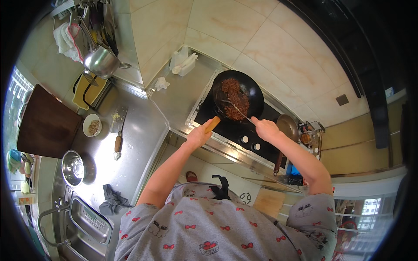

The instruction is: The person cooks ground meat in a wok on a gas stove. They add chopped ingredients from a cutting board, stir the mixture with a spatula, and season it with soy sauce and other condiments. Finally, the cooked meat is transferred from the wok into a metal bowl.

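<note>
A black wok (258,98) sits on the stove, with crumbly brown food, apparently minced meat (233,91), spread over its inside. My left hand (197,135) grips a wooden handle (213,124) at the wok's near side; the join between the two cannot be made out. With my right hand (266,130) I hold a metal spatula (241,112), its blade down in the brown food. The end of its handle is hidden inside my fist.
To the right is a smaller frying pan (288,125) beside seasoning jars (307,138). Stove knobs (244,139) face me. On the left counter are a cleaver (119,130), a bowl of chopped food (92,125), a steel basin (73,168) and a dark cloth (112,201), near the sink (91,218).
</note>
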A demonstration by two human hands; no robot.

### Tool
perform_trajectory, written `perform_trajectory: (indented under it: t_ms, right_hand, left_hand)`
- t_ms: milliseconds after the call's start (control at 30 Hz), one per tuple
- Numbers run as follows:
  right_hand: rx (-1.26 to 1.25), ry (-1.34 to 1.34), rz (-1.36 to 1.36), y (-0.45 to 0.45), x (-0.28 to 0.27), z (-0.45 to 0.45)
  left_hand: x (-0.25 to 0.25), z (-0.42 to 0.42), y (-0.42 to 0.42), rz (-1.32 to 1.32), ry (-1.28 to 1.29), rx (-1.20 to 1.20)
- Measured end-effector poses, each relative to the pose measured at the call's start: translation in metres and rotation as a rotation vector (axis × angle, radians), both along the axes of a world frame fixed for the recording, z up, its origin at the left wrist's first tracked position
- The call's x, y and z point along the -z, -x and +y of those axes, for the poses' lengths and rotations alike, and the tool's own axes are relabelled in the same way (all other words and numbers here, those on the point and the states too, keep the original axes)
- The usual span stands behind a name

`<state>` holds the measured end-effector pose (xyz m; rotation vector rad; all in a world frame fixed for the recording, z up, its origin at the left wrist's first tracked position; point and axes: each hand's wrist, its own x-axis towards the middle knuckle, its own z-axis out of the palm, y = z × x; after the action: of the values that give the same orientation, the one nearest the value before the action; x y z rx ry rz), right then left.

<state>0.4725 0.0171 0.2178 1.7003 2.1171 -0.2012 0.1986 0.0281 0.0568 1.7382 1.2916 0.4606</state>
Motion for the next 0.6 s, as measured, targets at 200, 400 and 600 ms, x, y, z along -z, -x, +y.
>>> perform_trajectory:
  t_ms: [200, 400, 600]
  right_hand:
    - [-0.175, 0.113, -0.245, -0.029, -0.042, -0.009]
    - [-0.141, -0.145, -0.128, -0.001, 0.011, 0.062]
    - [-0.054, -0.166, -0.209, -0.006, 0.011, 0.073]
  left_hand:
    - [-0.008, -0.001, 0.000, 0.028, 0.020, 0.016]
    - [0.001, 0.004, 0.001, 0.061, -0.014, 0.048]
    - [0.000, 0.002, 0.001, 0.036, -0.036, 0.016]
